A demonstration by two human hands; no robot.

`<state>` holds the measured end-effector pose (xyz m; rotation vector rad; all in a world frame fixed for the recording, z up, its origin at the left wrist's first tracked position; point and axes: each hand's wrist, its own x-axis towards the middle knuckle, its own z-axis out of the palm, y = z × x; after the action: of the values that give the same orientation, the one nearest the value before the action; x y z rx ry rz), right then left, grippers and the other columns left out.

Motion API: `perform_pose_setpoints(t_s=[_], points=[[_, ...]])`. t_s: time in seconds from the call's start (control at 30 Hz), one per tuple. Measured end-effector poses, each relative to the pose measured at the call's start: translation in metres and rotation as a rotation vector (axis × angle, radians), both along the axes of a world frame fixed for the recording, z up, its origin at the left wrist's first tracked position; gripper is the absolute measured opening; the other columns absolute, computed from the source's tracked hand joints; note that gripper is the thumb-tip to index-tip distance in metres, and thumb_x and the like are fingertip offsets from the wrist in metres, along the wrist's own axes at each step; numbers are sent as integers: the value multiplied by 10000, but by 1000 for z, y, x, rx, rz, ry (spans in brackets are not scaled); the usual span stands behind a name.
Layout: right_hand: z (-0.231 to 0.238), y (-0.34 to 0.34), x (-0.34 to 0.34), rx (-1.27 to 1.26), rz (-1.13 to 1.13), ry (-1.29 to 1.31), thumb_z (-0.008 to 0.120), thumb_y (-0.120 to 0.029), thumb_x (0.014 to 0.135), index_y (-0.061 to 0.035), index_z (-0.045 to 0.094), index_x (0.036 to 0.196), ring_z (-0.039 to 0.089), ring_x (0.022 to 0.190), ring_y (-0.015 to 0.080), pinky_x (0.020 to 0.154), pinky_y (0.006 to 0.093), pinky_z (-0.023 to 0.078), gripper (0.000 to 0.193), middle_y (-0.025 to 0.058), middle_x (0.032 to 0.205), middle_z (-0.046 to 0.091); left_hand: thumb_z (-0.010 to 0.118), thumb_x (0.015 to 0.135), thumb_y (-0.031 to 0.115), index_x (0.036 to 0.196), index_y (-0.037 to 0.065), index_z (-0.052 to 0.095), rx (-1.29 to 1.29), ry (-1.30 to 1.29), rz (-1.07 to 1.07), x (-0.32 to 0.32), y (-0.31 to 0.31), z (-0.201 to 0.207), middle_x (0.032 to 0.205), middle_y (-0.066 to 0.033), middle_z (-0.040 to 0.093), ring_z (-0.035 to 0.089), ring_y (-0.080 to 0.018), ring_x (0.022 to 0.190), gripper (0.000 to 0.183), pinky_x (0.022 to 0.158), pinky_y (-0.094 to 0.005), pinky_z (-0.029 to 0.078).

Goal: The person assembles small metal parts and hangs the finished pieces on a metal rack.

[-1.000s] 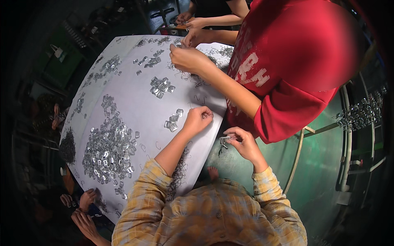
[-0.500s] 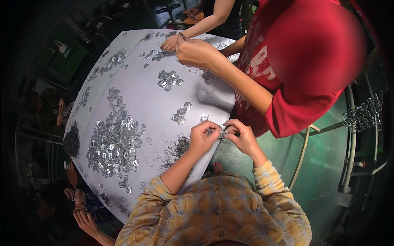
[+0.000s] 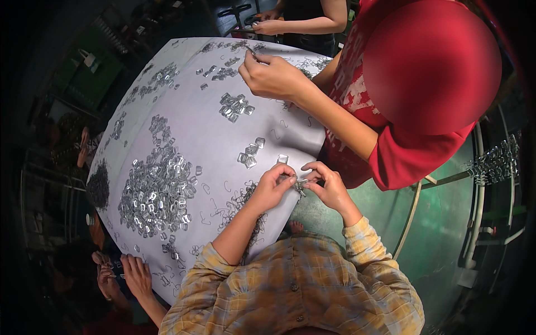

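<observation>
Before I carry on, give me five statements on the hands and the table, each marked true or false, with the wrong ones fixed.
1. The right hand holds small metal parts by the edge of the table, with the left hand close beside it. True.
2. The largest pile of buckle-like metal pieces lies right of both hands. False: that largest pile lies to their left.
3. Thin wire hooks lie beside the left forearm. True.
4. The red-shirted co-worker has both hands flat on the table. False: that co-worker's one clearly visible hand is raised.
5. The person's sleeves are plain blue. False: the sleeves are yellowish plaid.
</observation>
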<state>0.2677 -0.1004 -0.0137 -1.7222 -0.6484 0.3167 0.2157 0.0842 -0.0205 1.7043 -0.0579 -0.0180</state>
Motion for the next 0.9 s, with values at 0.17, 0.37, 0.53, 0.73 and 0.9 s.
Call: perform_pose_setpoints(t_s=[0.17,0.37,0.53,0.73,0.9], points=[[1,1,0,-10,30,3,654,23,742,-53,539,1053,623,685,170,668,281,488,341,81,725,620,547,870,71,907,25,544,-17,52,-25,-1,4,4,854,0,553,502,-84,809,59,768,-254,406],[0,2,-1,7,73,35,648,31,738,-47,538,1053,622,685,165,675,281,487,343,74,723,619,527,876,65,910,29,521,-57,84,-171,-2,8,7,855,10,528,479,-80,810,49,761,-237,396],[-4,4,2,58,105,73,643,39,738,-47,531,1063,614,686,146,676,272,483,354,67,722,611,521,877,59,901,32,513,-52,121,-183,-1,10,4,849,9,514,472,-82,814,37,765,-235,393],[-9,8,4,70,134,95,650,34,741,-46,531,1065,610,700,137,680,266,483,354,58,737,614,495,888,45,912,21,507,42,77,-93,-4,11,12,852,-22,540,510,-97,836,36,791,-258,417],[-21,5,13,167,166,201,679,-15,735,-45,543,1081,601,706,132,697,262,478,373,61,770,614,488,896,44,924,13,507,166,52,9,-20,1,13,886,-62,584,554,-122,864,46,815,-274,430]])
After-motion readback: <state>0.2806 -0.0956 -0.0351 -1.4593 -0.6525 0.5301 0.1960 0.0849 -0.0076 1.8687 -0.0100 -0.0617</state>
